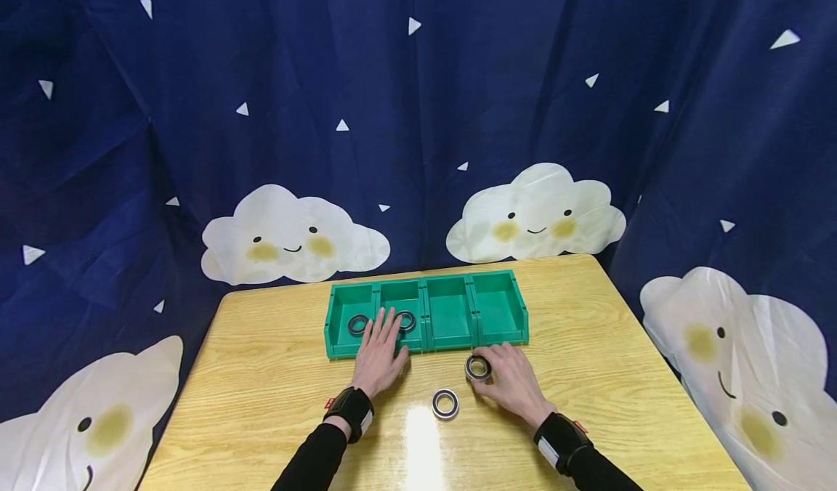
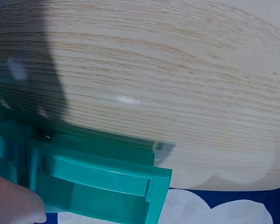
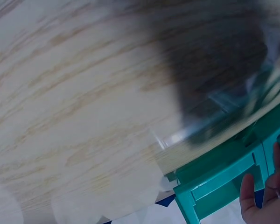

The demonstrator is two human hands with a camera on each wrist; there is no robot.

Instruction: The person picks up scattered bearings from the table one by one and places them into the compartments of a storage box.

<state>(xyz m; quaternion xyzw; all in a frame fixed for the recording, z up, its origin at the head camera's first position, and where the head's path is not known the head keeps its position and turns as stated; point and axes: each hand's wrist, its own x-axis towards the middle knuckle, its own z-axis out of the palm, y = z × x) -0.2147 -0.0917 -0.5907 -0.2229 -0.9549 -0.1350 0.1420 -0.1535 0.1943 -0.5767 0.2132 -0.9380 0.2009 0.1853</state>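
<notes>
- Hanging at the back, a dark blue curtain (image 1: pixel 418 113) carries white clouds (image 1: pixel 294 255) and small white triangles (image 1: pixel 414 25).
- Before it spreads a wooden table (image 1: pixel 261 375), light in tone, its grain plain to see.
- Toward the back of this surface sits a green tray (image 1: pixel 451 317) with four compartments side by side in a row.
- Two black sleeves (image 1: pixel 314 455) come in from the bottom of the head view, leading to the person's hands, which are well apart.
- The left hand (image 1: pixel 375 364) reaches over the tray's front wall, fingers straight and a little spread, above the two leftmost compartments; whether the fingertips touch anything cannot be told.
- The right hand (image 1: pixel 513 378) is just in front of the tray's right half, thumb and fingers pinching the held ring (image 1: pixel 468 368).
- Black wristbands (image 1: pixel 352 412) circle both wrists.
- Three more rings are alike in shape: the loose ring (image 1: pixel 445 415) lies on the table between the hands, the first ring (image 1: pixel 349 325) in the leftmost compartment, and the second ring (image 1: pixel 413 321) in the next one, partly hidden by the left fingers.
</notes>
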